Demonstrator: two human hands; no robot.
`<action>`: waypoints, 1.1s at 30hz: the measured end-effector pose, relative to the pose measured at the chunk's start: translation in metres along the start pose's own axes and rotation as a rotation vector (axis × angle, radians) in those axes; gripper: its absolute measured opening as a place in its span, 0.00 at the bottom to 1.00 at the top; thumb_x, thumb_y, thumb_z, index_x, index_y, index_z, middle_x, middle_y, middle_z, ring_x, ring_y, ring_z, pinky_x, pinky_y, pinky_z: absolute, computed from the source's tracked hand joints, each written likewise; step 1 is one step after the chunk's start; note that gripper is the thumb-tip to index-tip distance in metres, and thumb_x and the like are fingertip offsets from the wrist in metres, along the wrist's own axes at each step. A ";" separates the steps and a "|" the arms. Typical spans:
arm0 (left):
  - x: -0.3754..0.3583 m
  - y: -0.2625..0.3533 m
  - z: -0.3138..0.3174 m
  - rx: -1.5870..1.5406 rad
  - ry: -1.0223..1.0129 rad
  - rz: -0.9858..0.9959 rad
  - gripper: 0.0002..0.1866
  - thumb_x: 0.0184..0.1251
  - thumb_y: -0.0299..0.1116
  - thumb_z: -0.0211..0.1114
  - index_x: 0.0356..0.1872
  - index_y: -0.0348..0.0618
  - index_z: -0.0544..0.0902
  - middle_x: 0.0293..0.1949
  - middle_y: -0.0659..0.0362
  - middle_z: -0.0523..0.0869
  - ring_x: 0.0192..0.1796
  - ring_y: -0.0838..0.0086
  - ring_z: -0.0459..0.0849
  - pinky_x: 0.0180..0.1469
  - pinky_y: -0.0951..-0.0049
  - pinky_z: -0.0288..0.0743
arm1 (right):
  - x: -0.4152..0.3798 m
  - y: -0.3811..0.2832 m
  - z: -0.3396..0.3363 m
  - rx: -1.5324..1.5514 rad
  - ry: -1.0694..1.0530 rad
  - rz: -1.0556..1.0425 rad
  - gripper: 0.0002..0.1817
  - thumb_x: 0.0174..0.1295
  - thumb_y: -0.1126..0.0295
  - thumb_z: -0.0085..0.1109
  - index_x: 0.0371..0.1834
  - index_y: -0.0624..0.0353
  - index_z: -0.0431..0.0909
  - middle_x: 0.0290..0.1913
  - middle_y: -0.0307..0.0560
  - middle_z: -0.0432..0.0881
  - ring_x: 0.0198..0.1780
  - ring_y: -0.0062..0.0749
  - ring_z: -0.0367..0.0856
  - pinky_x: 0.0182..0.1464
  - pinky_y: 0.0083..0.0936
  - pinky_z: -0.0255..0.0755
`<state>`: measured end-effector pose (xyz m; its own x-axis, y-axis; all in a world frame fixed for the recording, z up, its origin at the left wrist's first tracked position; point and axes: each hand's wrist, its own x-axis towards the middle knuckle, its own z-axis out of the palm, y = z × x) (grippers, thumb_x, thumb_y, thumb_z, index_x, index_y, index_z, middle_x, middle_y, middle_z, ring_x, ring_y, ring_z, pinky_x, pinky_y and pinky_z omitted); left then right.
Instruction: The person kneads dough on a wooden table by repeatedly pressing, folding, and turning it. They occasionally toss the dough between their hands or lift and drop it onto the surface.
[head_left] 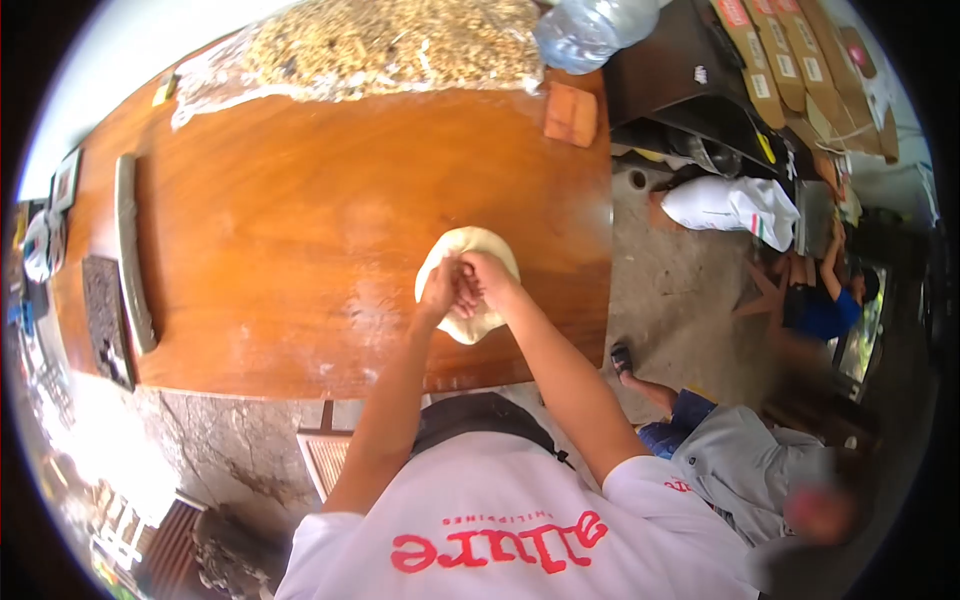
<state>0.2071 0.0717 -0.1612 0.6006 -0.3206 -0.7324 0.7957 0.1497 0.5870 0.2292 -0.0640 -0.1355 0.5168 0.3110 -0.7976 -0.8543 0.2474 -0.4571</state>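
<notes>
A round, pale lump of dough (468, 240) lies on the wooden table (260, 220), close to its front edge. Both of my hands are together on the middle of it. My left hand (440, 288) presses on the dough from the left with its fingers curled inward. From the right, my right hand (486, 277) bears down on it, fingers bent and meeting those of the left. The fingertips are partly hidden between the hands. Faint whitish smears mark the tabletop to the left of the dough.
Toward the back are a plastic-wrapped, grainy yellowish mass (390, 50), a clear plastic bottle (590, 35) and an orange-brown block (571, 114). A long grey bar (130, 250) lies left beside a dark slab (106, 310). Two people (745, 465) are at the right.
</notes>
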 end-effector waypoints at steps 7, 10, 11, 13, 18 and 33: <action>0.000 -0.004 0.013 -0.109 0.221 0.111 0.41 0.69 0.74 0.34 0.16 0.46 0.68 0.12 0.62 0.67 0.09 0.75 0.63 0.11 0.73 0.56 | -0.044 -0.033 0.038 0.444 0.060 -0.113 0.16 0.67 0.64 0.51 0.19 0.50 0.65 0.13 0.33 0.62 0.18 0.25 0.60 0.26 0.25 0.60; 0.006 -0.001 0.012 -0.222 0.152 0.027 0.41 0.65 0.79 0.30 0.11 0.52 0.58 0.10 0.67 0.57 0.11 0.78 0.52 0.15 0.74 0.45 | -0.018 -0.038 0.024 0.583 -0.091 -0.152 0.19 0.66 0.64 0.49 0.15 0.47 0.60 0.12 0.32 0.55 0.17 0.24 0.52 0.23 0.25 0.52; 0.007 0.000 0.014 -0.225 0.186 0.000 0.41 0.65 0.79 0.30 0.11 0.52 0.58 0.10 0.67 0.57 0.11 0.77 0.52 0.15 0.75 0.45 | 0.001 -0.032 0.013 0.495 -0.038 -0.038 0.20 0.65 0.64 0.48 0.14 0.46 0.58 0.11 0.31 0.53 0.15 0.24 0.50 0.21 0.26 0.49; 0.005 0.001 0.015 -0.238 0.205 -0.019 0.41 0.67 0.77 0.32 0.09 0.51 0.58 0.09 0.66 0.57 0.11 0.77 0.53 0.15 0.74 0.47 | 0.018 -0.033 0.006 0.407 0.001 0.140 0.21 0.62 0.64 0.46 0.11 0.43 0.53 0.10 0.31 0.48 0.12 0.24 0.44 0.17 0.27 0.41; 0.008 0.000 0.019 -0.148 0.183 0.054 0.40 0.71 0.72 0.36 0.09 0.48 0.60 0.09 0.64 0.61 0.10 0.76 0.57 0.14 0.74 0.49 | 0.040 -0.043 0.005 -0.059 0.204 0.154 0.18 0.58 0.65 0.48 0.11 0.44 0.56 0.10 0.31 0.53 0.11 0.23 0.46 0.16 0.26 0.41; 0.004 0.011 0.031 0.194 0.262 0.132 0.43 0.72 0.70 0.38 0.11 0.40 0.70 0.10 0.55 0.74 0.10 0.69 0.75 0.12 0.70 0.69 | 0.013 -0.063 -0.024 0.095 -0.159 0.057 0.20 0.59 0.64 0.48 0.10 0.44 0.54 0.11 0.28 0.52 0.14 0.19 0.49 0.18 0.23 0.45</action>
<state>0.2160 0.0435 -0.1465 0.7173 -0.0558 -0.6945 0.6950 -0.0143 0.7189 0.2881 -0.0975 -0.1262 0.4762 0.4666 -0.7454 -0.8774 0.3081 -0.3677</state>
